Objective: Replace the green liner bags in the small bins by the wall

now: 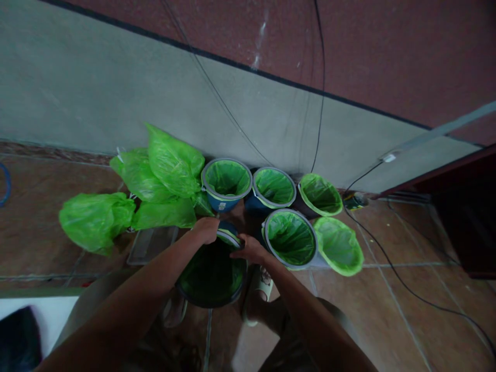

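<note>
A dark bin (211, 297) lined with a green plastic bag stands on the floor between my legs. My left hand (206, 229) is closed over the far left part of its rim. My right hand (250, 249) is closed on the far right part of the rim, pinching the green liner there. Just beyond stand several more bins with green liners: a blue one (227, 182), a second blue one (274, 188), a grey-rimmed one (290, 238), and two with the liner folded over the rim (320, 194) (338, 246).
Filled green plastic bags (155, 181) lie in a heap at the left by the wall. A flat clear tray (149, 245) lies on the tiled floor beside them. Black cables (406, 289) run across the floor at right, near dark furniture (468, 206).
</note>
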### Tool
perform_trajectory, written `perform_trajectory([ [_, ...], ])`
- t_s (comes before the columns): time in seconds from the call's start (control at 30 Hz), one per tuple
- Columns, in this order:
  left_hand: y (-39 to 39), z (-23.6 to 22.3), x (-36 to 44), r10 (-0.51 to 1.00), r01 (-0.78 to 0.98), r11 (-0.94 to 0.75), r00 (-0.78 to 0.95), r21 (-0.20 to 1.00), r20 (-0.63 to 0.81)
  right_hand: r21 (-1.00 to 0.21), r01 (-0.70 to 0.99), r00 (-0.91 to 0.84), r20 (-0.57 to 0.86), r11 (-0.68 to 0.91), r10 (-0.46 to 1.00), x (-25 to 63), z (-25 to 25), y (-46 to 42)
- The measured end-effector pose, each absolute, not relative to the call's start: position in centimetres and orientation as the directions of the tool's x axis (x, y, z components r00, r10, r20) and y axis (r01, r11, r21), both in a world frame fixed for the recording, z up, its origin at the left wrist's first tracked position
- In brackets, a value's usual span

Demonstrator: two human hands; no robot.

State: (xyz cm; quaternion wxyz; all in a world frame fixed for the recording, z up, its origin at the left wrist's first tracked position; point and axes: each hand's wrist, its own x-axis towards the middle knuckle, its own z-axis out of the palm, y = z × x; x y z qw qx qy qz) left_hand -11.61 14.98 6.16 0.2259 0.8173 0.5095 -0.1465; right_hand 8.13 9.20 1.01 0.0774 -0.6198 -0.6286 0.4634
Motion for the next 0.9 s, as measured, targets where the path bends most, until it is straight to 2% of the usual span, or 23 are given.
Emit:
perform_trajectory([
  [0.1,14.9,6.3,-11.7,0.753,0.892,-0.388,0.452,0.233,-0.478,-0.851,0.363,-0.249,-0.481,-0.379,0.841,8.0,0.9,9.5],
  [0.17,14.8,6.4,-11.7,0.743,0.885,-0.394,0.466,0.249,-0.48,-0.861,0.198,-0.233,-0.505,-0.468,0.831,7.8,0.8,9.5],
  [0.27,14.8,6.4,-11.7,0.727,0.873,-0.402,0.487,0.275,-0.484,-0.822,0.091,-0.184,-0.569,-0.562,0.802,7.7,0.8,9.3],
  [0.4,14.9,6.2,-11.6,0.681,0.838,-0.429,0.545,0.337,-0.489,-0.796,0.047,-0.191,-0.6,-0.603,0.777,7.6,1.0,9.2],
  [0.53,15.0,5.7,-11.1,0.609,0.763,-0.427,0.64,0.486,-0.469,-0.832,0.018,-0.19,-0.548,-0.555,0.815,7.2,1.2,9.3],
  [0.73,15.3,4.3,-10.4,0.615,0.726,-0.283,0.639,0.627,-0.463,-0.882,-0.001,-0.168,-0.464,-0.471,0.87,6.8,1.3,9.2],
  [0.9,15.2,3.7,-10.5,0.609,0.704,-0.131,0.612,0.698,-0.504,-0.878,0.082,-0.146,-0.478,-0.471,0.866,6.9,1.8,9.4],
])
